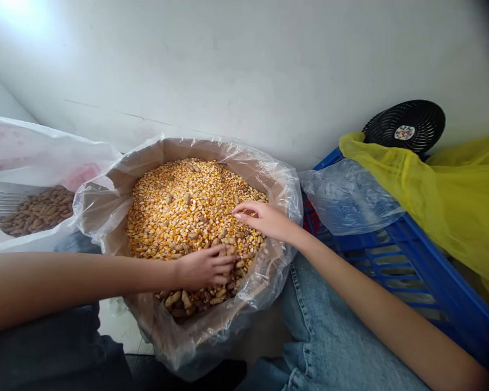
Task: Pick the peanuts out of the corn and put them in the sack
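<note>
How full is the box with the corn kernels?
Nearly full: the corn kernels, mixed with peanuts, reach close to the rim of the plastic-lined cardboard box.

Bright, soft daylight all round, and it pours in from the far left, where the white wall (269, 70) burns out to pure glare in that top corner. Shadows stay faint and gentle; only the near bottom edge, between the legs, goes properly dark. The clear plastic liner (269, 168) catches small white glints along its rim. Focus is crisp over the yellow corn (187, 201). The near left forearm (65, 282) looks soft and stretched by the wide lens, the blue crate (432, 260) bows towards the right edge, and the far right corner darkens into a vignette
</note>
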Available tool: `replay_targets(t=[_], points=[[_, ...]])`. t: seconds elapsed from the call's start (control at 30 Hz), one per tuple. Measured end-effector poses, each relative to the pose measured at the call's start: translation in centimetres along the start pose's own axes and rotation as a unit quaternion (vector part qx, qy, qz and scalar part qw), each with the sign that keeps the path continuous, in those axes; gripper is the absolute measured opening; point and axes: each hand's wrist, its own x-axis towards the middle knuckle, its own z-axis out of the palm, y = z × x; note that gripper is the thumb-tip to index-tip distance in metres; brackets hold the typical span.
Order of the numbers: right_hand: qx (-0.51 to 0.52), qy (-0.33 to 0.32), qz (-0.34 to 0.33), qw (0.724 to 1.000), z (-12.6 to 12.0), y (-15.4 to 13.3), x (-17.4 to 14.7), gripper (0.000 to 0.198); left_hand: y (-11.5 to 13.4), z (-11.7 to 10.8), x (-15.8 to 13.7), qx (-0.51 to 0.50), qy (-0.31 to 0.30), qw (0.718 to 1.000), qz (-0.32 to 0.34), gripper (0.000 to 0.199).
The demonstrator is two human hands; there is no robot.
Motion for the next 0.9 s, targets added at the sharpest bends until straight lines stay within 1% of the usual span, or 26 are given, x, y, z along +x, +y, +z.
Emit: replay_targets(t=[0.07, 0.1, 0.13, 0.17, 0.2, 0.27, 0.3, 0.33, 0.4, 0.43, 0.5, 0.57, 0.6, 0.67, 0.73, 0.8, 0.9], points=[[0.005, 0.011, -0.002, 1.0, -0.5, 0.2, -0.3, 0.021, -1.6, -1.9, -0.5, 0.019, 0.027, 0.998, -0.054, 0.029], [0.009, 0.016, -0.001, 1.0, -0.8, 0.3, -0.4, 0.021, -1.9, -2.6, -0.6, 0.027, 0.035, 0.996, -0.074, 0.029], [0.014, 0.021, 0.004, 1.0, -1.0, 0.5, -0.5, 0.021, -1.8, -3.1, -0.6, 0.027, 0.042, 0.996, -0.072, 0.029], [0.018, 0.025, 0.01, 0.999, -1.3, 0.6, -0.6, 0.021, -1.4, -3.2, -0.4, 0.018, 0.046, 0.998, -0.041, 0.027], [0.02, 0.03, 0.016, 0.999, -1.4, 0.6, -0.6, 0.021, -0.7, -2.8, -0.2, 0.0, 0.048, 0.999, 0.012, 0.026], [0.021, 0.036, 0.026, 0.999, -1.6, 0.7, -0.6, 0.02, 1.2, -1.1, 0.4, -0.051, 0.048, 0.99, 0.121, 0.026], [0.022, 0.034, 0.026, 0.999, -1.6, 0.7, -0.5, 0.02, 2.1, 0.1, 0.6, -0.071, 0.041, 0.988, 0.129, 0.025], [0.023, 0.03, 0.023, 0.999, -1.5, 0.7, -0.4, 0.02, 2.9, 1.2, 0.8, -0.084, 0.03, 0.989, 0.115, 0.024], [0.024, 0.018, 0.013, 0.999, -1.2, 0.7, -0.1, 0.021, 4.1, 3.1, 1.0, -0.096, 0.007, 0.993, 0.072, 0.028], [0.023, 0.011, 0.009, 1.0, -1.0, 0.7, 0.0, 0.021, 4.4, 3.6, 1.0, -0.094, -0.005, 0.994, 0.052, 0.032], [0.016, 0.001, 0.004, 1.0, -0.5, 0.6, 0.4, 0.022, 4.7, 3.8, 1.0, -0.087, -0.029, 0.995, 0.041, 0.036], [0.012, -0.011, -0.001, 1.0, -0.1, 0.4, 0.7, 0.022, 4.6, 3.3, 1.1, -0.088, -0.044, 0.994, 0.055, 0.032], [0.011, -0.018, -0.005, 1.0, 0.0, 0.3, 0.8, 0.022, 4.4, 3.0, 1.2, -0.093, -0.045, 0.993, 0.061, 0.03], [0.014, -0.029, -0.014, 0.999, 0.3, 0.0, 1.0, 0.022, 3.7, 2.4, 1.2, -0.106, -0.037, 0.992, 0.051, 0.031], [0.018, -0.039, -0.019, 0.999, 0.4, -0.3, 0.9, 0.022, 2.3, 1.7, 0.9, -0.112, -0.023, 0.993, 0.033, 0.034], [0.02, -0.044, -0.018, 0.999, 0.4, -0.3, 0.8, 0.022, -0.1, 1.0, 0.2, -0.112, -0.006, 0.993, 0.026, 0.035], [0.015, -0.047, -0.006, 0.999, 0.1, 0.0, 0.5, 0.022, -4.4, -0.6, -1.1, -0.098, 0.02, 0.995, 0.005, 0.032]])
